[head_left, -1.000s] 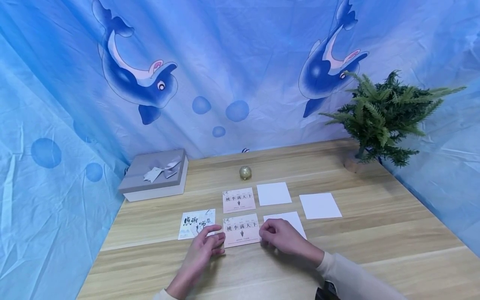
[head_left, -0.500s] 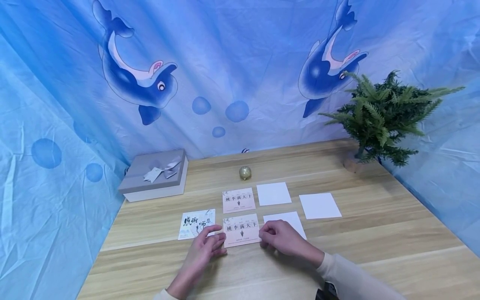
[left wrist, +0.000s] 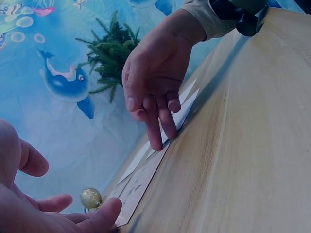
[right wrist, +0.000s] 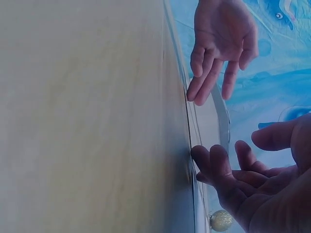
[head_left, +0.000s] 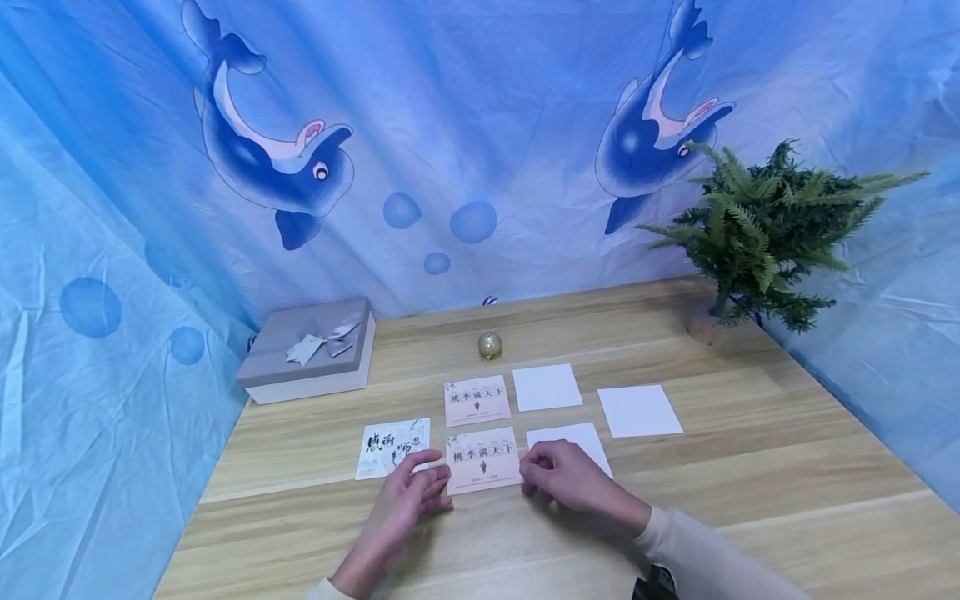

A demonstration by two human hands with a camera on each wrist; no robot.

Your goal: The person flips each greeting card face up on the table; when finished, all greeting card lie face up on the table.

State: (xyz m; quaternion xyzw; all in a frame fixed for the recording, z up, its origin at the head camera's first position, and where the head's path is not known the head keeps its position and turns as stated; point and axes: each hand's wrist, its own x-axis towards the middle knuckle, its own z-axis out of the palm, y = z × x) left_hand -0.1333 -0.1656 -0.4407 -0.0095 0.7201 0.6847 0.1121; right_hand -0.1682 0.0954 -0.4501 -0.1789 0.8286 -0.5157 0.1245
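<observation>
A pink card with dark Chinese characters lies flat on the table between my two hands. My left hand is at its left edge, with loosely bent fingers and the fingertips by the card. At the opposite edge, the fingertips of my right hand touch or nearly touch the card; the hand partly covers a blank white card. In the left wrist view, the right hand points its fingers down toward the card's edge. The right wrist view shows the left hand with extended fingers. Neither hand pinches anything.
A matching pink card lies behind. Two blank white cards are to the right, and a pale calligraphy card is left. Farther back stand a gold bauble, a grey gift box and a small artificial fir.
</observation>
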